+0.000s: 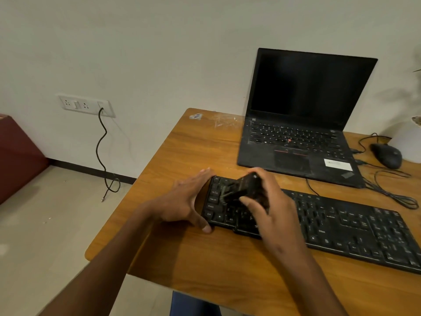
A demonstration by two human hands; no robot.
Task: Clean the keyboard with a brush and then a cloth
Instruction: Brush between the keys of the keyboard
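The keyboard (330, 226) lies on the desk (205, 258), in front of the laptop (300, 124). Your right hand (273, 213) grips a blurred brush (246, 188) over its left keys; your left hand (184, 201), fingers straight, braces its left end.

Left hand (182, 201) flat against the keyboard (341, 226) at its left end, thumb on the front edge. Right hand (271, 208) grips the brush (247, 188), bristles on the upper-left keys. Laptop (303, 124) open behind, mouse (386, 155) right, all on the counter (205, 258).
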